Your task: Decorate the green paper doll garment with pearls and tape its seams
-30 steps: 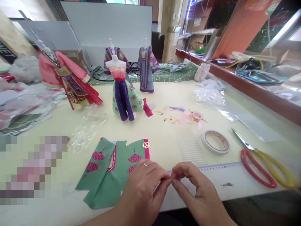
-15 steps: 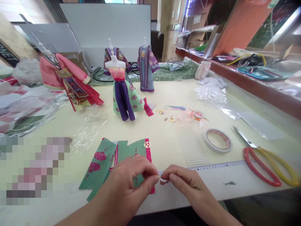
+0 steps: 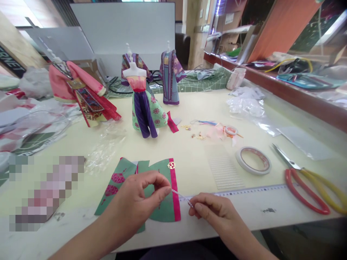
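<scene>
Left hand: the left hand (image 3: 141, 191) pinches one end of a thin white beaded strip between thumb and forefinger, above the near-left part of the bench (image 3: 195, 155).
Right hand: the right hand (image 3: 214, 211) pinches the other end between thumb and forefinger, its other fingers curled in.
Beaded strip: the thin white beaded strip (image 3: 180, 195) spans the gap between the hands, slanting nearer toward the right, and crosses in front of the garment's right border.
Garment: a green cloth garment piece with magenta fan motifs and a magenta border (image 3: 162, 213) lies on the bench, partly hidden by the left hand; a round gold openwork ornament (image 3: 171, 165) sits at the border's far end.
Pearl sheet: a clear sheet with rows of small white pearl beads (image 3: 226, 173) lies just beyond the right hand.
Ruler: a clear flat ruler with blue markings (image 3: 252, 200) lies along the near edge, to the right.
Tape: a white ring-shaped tape roll (image 3: 248, 169) lies right of the pearl sheet.
Scissors: metal scissors with one red and one yellow handle (image 3: 293, 165) lie farther right, blades parted slightly.
Far side: a white dress form in purple trousers and a green floral skirt (image 3: 143, 104) stands upright.
</scene>
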The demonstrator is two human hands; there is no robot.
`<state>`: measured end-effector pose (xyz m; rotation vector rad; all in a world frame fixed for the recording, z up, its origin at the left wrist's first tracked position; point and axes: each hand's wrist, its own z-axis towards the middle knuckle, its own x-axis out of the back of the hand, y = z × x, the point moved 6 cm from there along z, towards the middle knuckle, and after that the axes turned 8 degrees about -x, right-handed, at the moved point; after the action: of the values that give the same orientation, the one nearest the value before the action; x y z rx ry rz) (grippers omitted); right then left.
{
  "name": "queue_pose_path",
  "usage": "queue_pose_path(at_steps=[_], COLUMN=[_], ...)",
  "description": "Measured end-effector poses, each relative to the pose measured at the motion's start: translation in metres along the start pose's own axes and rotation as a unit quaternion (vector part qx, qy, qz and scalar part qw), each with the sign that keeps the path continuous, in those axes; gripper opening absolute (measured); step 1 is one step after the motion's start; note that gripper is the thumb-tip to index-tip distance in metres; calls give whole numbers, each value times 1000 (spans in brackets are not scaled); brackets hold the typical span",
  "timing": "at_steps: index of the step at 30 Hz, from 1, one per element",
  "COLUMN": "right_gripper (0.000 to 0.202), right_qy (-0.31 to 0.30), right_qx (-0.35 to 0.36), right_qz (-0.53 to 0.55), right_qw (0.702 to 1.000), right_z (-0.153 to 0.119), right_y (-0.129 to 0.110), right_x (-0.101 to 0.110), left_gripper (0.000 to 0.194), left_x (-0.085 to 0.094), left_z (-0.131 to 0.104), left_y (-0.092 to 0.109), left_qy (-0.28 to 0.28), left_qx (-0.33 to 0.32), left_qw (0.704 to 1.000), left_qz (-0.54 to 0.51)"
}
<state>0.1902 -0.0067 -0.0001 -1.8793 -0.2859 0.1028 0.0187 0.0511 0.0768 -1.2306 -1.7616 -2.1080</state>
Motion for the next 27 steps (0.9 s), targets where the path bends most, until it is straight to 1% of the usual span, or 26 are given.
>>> queue_pose_path(at_steps=[6, 8, 13, 18, 23, 27], right_gripper=[14, 13, 13, 13, 14, 12], right_qy=[24, 32, 22, 40, 52, 49], right_qx=[-19, -21, -20, -5, 2, 5], right_qz=[6, -11, -50, -81, -78, -58], right_qw=[1000, 999, 998, 996, 996, 997], right_z=[2, 2, 0, -2, -3, -3], right_y=[3, 3, 2, -1, -1, 0], right_x=[-2, -3, -9, -10, -10, -11], left_gripper=[17, 17, 15, 15, 16, 16], left_x=[0, 0, 0, 2, 2, 6], left_z=[-1, 0, 3, 4, 1, -2], left_y=[0, 0, -4, -2, 1, 7], left_qy=[-2, -2, -10, -23, -31, -13], left_qx=[6, 1, 0, -14, -24, -49], left_qw=[1000, 1000, 1000, 999, 998, 998], left_qz=[-4, -6, 3, 28, 38, 33])
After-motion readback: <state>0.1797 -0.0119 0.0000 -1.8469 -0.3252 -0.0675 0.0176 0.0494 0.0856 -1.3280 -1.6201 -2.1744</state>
